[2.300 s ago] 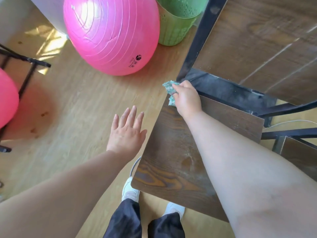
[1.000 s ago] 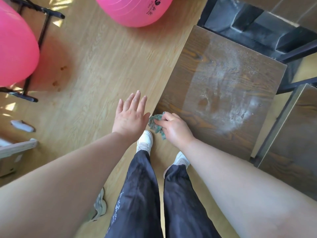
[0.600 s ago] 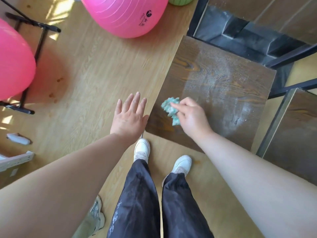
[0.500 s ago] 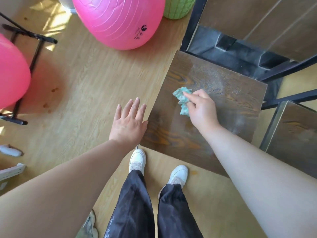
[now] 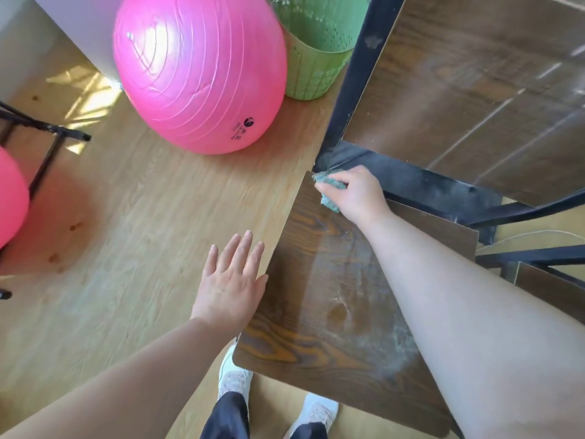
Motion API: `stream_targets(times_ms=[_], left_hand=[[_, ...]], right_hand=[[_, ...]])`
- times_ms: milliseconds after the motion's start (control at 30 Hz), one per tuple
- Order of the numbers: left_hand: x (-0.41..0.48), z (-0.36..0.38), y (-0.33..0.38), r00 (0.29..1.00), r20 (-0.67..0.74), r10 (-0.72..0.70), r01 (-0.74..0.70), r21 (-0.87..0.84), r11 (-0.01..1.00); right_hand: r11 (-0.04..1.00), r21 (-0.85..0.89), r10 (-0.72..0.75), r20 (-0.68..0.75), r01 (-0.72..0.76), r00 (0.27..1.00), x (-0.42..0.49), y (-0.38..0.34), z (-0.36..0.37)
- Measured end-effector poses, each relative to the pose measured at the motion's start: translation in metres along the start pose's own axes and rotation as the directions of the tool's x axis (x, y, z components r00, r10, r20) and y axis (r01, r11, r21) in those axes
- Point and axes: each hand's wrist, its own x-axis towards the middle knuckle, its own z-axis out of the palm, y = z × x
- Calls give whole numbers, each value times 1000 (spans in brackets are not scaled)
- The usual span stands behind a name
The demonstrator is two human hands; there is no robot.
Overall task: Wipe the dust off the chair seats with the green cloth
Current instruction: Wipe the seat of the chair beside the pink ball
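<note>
Right forearm crossing over dark wood-grain chair seat (image 5: 316, 315), hiding much of its right side; seat's near-right corner cut off by frame edge. Crumpled green cloth (image 5: 329, 193) mostly covered by right hand (image 5: 357, 194), only bits showing at fingertips and under palm; fingers curled tight around it, pressed on seat's far-left corner, right by black metal table leg (image 5: 354, 74). Left hand (image 5: 232, 280) flat, fingers straight and close together, holding nothing, hovering beside seat's left edge; touching seat or not, can't tell. Pale dust smear visible on seat toward near-right, partly under forearm. Faces of 2 white sneakers (image 5: 235, 375) and dark trouser legs (image 5: 226, 419) poking in at bottom, rest out of frame. Dark wood tabletop (image 5: 474, 90) w/ dusty black frame at upper right, cut off top and right; streaky reflections on it, blurred. 2nd dark seat (image 5: 550, 289) at right edge, only a sliver seen. Light wood-look floor (image 5: 126, 232) w/ sun patches at upper left. Large glossy pink exercise ball (image 5: 196, 71) on floor, small logo unreadable. Green perforated plastic basket (image 5: 316, 45) behind it, top cropped. Another pink ball (image 5: 11, 198) at left edge, mostly out of frame, near black metal stand (image 5: 44, 144).
</note>
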Motion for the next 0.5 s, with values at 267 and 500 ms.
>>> stream_targets(times_ms=[267,500], left_hand=[[5,5,-10,1000,24,-18,18,-12,1000],[2,-1,-7,999,36,-20,21,-30,999]], right_hand=[[984,12,178,-215,-180,960,9,-11,28],[994,-44,89,-213,-101,973,-1,-11,51]])
